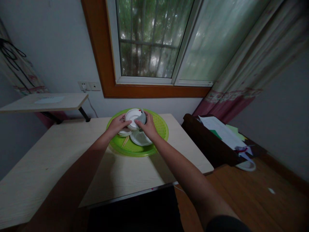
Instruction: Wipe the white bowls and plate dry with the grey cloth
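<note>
Above a green round plastic basket (161, 129), a white bowl (131, 116) is held tilted, its inside facing me. My left hand (117, 124) grips the bowl's left side, with the thumb over the rim. A grey cloth (141, 118) is in my right hand (149, 126), pressed against the right side of the same bowl. A small red and dark mark shows near the cloth. In the basket lie a white plate (141, 140), some stacked white dishes (125, 132) partly hidden under my left hand, and a few wooden chopsticks (125, 141).
The basket stands on a pale wooden table (60, 151) below a window. A small raised shelf (65, 101) with a paper sheet is at the left. Right of the table, a dark brown piece of furniture (205, 138) carries papers (217, 129).
</note>
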`<action>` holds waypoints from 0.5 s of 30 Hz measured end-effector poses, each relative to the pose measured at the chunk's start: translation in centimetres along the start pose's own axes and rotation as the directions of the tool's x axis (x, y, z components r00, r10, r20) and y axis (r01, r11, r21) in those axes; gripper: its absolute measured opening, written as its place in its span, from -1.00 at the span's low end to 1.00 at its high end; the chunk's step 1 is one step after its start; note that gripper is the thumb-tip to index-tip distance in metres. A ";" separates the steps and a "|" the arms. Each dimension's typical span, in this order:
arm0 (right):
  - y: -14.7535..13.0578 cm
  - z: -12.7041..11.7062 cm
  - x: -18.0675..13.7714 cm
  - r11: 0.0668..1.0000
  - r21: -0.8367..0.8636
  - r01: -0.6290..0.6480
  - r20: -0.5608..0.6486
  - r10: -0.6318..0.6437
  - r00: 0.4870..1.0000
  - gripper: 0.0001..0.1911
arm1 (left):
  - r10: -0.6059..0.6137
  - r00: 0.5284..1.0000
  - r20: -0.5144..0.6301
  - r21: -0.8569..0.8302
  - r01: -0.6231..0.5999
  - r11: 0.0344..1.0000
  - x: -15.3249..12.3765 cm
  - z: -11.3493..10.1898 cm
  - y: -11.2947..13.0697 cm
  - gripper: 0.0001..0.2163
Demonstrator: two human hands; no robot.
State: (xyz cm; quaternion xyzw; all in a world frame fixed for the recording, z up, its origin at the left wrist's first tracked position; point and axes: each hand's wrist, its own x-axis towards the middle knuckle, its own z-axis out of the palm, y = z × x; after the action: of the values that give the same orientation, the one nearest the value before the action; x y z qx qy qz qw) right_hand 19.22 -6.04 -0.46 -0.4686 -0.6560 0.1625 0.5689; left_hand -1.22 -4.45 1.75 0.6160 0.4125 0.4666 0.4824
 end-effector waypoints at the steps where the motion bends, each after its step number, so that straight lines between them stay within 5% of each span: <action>1: -0.1 0.0 0.0 1.000 -0.001 -0.006 -0.020 0.006 1.000 -0.27 | 0.004 1.000 -0.002 0.009 -0.004 1.000 -0.1 0.1 0.2 -0.31; 9: -1.1 -0.4 0.2 0.994 -0.011 0.111 0.019 -0.110 0.994 -0.51 | -0.032 0.999 -0.030 -0.024 0.032 0.999 0.1 0.0 -0.2 -0.39; 15: -1.7 -0.8 0.1 0.913 -0.294 0.281 0.151 -0.246 0.957 -0.50 | -0.087 0.990 -0.114 0.002 0.088 0.996 0.4 -0.1 -0.8 -0.43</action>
State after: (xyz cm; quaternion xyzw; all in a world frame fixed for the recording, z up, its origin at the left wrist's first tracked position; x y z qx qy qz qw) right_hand 19.20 -7.11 1.10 -0.4502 -0.7610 0.0039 0.4671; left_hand -1.32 -3.89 1.01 0.5714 0.4675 0.4781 0.4759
